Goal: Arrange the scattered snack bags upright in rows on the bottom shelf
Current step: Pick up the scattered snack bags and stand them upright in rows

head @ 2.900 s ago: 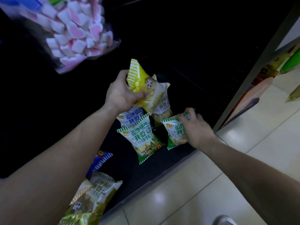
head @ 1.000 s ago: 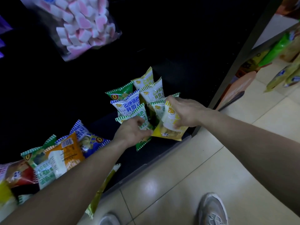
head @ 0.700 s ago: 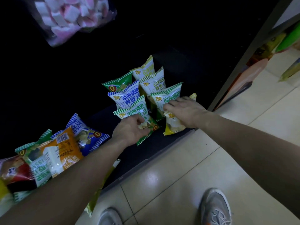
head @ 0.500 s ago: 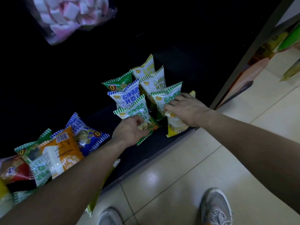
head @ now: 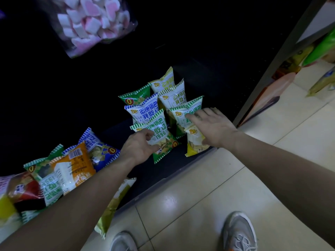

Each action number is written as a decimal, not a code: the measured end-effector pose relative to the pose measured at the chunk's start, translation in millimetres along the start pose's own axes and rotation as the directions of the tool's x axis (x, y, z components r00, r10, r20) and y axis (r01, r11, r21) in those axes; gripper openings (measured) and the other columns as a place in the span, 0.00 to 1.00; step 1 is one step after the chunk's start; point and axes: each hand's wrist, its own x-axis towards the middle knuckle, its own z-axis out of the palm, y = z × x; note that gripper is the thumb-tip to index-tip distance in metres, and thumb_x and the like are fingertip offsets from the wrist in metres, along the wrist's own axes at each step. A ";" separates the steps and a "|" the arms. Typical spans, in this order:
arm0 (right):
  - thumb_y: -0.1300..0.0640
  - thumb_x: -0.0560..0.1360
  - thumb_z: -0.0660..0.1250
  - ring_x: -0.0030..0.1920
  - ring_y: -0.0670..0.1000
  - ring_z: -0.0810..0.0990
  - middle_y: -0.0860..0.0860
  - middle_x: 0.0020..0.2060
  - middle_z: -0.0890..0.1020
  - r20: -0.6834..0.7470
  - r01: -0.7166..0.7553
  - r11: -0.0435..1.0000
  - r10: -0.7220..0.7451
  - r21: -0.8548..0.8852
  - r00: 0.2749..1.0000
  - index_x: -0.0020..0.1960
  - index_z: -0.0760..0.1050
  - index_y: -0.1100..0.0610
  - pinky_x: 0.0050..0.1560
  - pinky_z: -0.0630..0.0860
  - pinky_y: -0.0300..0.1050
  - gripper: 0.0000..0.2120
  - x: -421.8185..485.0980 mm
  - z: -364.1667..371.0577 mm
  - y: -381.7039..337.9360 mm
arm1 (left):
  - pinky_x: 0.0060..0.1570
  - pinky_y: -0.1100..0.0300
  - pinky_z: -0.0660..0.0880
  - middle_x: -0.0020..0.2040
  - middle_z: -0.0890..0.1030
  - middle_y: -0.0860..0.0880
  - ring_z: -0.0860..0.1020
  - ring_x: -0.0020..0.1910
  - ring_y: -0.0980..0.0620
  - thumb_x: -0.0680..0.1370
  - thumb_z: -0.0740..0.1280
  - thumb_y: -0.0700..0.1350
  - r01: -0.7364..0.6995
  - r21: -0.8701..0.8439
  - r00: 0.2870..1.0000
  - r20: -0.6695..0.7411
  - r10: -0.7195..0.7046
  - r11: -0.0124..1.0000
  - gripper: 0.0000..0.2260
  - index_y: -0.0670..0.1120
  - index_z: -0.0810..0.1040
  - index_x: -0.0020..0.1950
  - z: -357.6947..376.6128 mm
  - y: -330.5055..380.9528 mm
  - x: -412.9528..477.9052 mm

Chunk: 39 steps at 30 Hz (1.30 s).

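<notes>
Glossy cream floor tiles, split by thin dark grout lines, spread below and to the right of the right hand, with a soft patch of overhead light reflected in one tile below both hands. A grey metal upright rises just right of that hand, bounding the black bottom shelf, whose front edge runs below the left hand. Beyond both hands the shelving interior lies in deep shadow. Past the upright, a neighbouring rack carries blurred green and yellow packets. A clear bag of pink-and-white marshmallows hangs high above the left hand.
</notes>
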 end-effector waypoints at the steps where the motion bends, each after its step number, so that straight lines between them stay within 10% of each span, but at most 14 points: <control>1: 0.49 0.66 0.78 0.73 0.57 0.61 0.54 0.72 0.64 0.004 -0.008 1.000 0.008 0.007 1.000 0.78 0.47 0.49 0.75 0.55 0.55 0.52 -1.6 -2.5 -0.9 | 0.53 0.62 0.72 0.60 0.78 0.52 0.76 0.53 0.54 0.73 0.74 0.52 0.004 -0.002 1.000 -0.007 -0.004 1.000 0.24 0.51 0.74 0.67 -1.4 -1.2 -1.0; 15: 0.37 0.72 0.70 0.71 0.58 0.63 0.53 0.71 0.63 -0.119 0.088 0.963 -0.058 0.257 0.991 0.76 0.56 0.52 0.67 0.66 0.56 0.41 64.4 -66.1 -66.7 | 0.56 0.56 0.73 0.64 0.78 0.48 0.77 0.61 0.47 0.75 0.72 0.54 -0.003 0.144 0.928 -0.368 0.056 0.990 0.26 0.48 0.71 0.70 -92.5 -30.1 38.7; 25: 0.39 0.57 0.82 0.78 0.61 0.40 0.55 0.79 0.41 -0.067 0.167 0.986 -0.167 -0.001 0.984 0.79 0.32 0.51 0.77 0.44 0.62 0.72 134.5 -13.9 -95.5 | 0.60 0.54 0.72 0.71 0.73 0.45 0.73 0.67 0.45 0.76 0.71 0.53 -0.056 0.331 0.958 -0.249 0.145 0.942 0.29 0.50 0.66 0.75 -97.6 -14.0 154.4; 39: 0.49 0.66 0.80 0.77 0.69 0.44 0.54 0.79 0.41 -0.100 0.104 0.994 -0.101 0.027 0.990 0.78 0.29 0.51 0.73 0.60 0.62 0.65 130.1 -3.6 -102.5 | 0.67 0.52 0.68 0.75 0.67 0.44 0.67 0.72 0.44 0.71 0.73 0.61 0.053 0.379 0.997 -0.071 -0.028 0.924 0.40 0.53 0.60 0.78 -84.3 -8.7 193.6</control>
